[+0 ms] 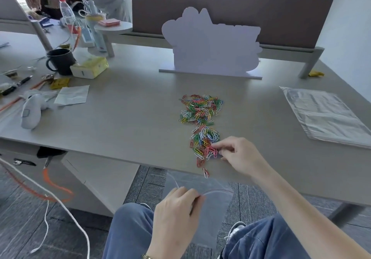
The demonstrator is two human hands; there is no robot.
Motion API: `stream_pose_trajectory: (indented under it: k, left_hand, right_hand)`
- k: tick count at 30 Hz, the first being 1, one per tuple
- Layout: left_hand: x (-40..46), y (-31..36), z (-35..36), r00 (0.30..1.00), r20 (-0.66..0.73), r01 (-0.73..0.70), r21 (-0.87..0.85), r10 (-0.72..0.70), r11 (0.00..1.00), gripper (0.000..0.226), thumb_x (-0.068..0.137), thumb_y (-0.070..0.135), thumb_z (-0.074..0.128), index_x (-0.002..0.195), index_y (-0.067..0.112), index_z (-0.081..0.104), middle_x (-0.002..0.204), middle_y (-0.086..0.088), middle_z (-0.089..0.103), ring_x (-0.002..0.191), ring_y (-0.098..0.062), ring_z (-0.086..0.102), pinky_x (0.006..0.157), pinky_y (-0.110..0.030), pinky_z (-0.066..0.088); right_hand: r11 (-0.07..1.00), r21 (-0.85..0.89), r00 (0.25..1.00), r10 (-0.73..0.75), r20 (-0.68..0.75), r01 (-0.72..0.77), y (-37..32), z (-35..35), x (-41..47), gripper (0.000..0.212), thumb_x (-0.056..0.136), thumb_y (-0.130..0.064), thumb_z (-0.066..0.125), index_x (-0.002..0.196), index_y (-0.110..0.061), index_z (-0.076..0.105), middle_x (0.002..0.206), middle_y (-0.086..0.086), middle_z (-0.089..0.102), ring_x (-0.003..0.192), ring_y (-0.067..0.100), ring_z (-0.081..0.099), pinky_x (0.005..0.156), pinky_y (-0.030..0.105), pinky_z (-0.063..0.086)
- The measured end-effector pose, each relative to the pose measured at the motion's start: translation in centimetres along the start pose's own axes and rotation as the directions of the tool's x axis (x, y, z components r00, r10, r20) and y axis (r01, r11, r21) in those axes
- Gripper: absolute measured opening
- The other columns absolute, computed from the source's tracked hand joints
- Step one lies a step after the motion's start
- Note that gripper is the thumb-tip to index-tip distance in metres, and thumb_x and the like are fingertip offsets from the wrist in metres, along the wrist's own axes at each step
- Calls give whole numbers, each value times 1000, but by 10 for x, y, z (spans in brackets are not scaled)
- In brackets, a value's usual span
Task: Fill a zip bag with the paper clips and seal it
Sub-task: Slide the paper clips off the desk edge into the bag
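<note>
A long heap of coloured paper clips (201,114) lies on the grey table (130,114), trailing toward the front edge. My right hand (239,154) rests on the table at the near end of the heap, fingertips touching a small bunch of pink and red clips. Below the table edge, my left hand (176,212) pinches the rim of a clear zip bag (212,204), which hangs with its mouth held apart under the edge. A single red clip (206,172) lies right at the table's edge above the bag.
A stack of clear bags (325,114) lies at the right. A white cut-out sign (210,44) stands behind the clips. A black mug (61,61), tissue pack, pens and a white device clutter the left. Another person stands at the far left.
</note>
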State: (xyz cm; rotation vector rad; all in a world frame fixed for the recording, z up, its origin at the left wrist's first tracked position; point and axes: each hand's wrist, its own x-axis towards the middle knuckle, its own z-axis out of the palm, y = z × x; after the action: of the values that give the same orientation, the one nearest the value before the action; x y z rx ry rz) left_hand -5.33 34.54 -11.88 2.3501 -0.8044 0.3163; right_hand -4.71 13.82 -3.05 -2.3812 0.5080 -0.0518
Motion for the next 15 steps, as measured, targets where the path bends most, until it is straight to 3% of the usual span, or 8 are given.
stream_pose_trajectory:
  k: [5, 10, 12, 15]
  left_hand:
    - [-1, 2, -4, 1000, -3, -16, 6, 16, 1000, 24, 86, 44, 52, 70, 28, 60, 61, 10, 54, 60, -9, 52, 42, -31, 45]
    - [-2, -1, -6, 1000, 1, -14, 5, 14, 1000, 23, 86, 43, 53, 70, 28, 60, 62, 9, 55, 62, -10, 55, 43, -33, 46]
    - [-2, -2, -7, 1000, 0, -16, 2, 16, 1000, 24, 86, 44, 52, 70, 28, 60, 62, 10, 55, 61, -10, 54, 43, -33, 46]
    - [-1, -2, -8, 1000, -2, -21, 5, 21, 1000, 26, 87, 46, 51, 70, 29, 60, 62, 11, 55, 60, -8, 53, 43, -32, 45]
  right_hand:
    - [992, 120, 998, -40, 42, 34, -5, 19, -21, 32, 93, 0, 61, 102, -23, 80, 102, -10, 75, 83, 4, 74, 86, 24, 57]
    - [978, 207, 992, 2, 126, -29, -12, 17, -33, 35, 92, 3, 57, 93, -22, 81, 83, -3, 79, 77, 6, 75, 79, 19, 59]
    - [968, 245, 997, 50, 56, -62, -13, 7, -28, 31, 94, 0, 58, 93, -21, 80, 82, -2, 79, 77, 12, 76, 76, 21, 60]
    - [992, 110, 992, 67, -106, -55, -6, -7, -3, 26, 97, -7, 57, 110, -21, 75, 101, -4, 77, 85, 16, 75, 81, 27, 57]
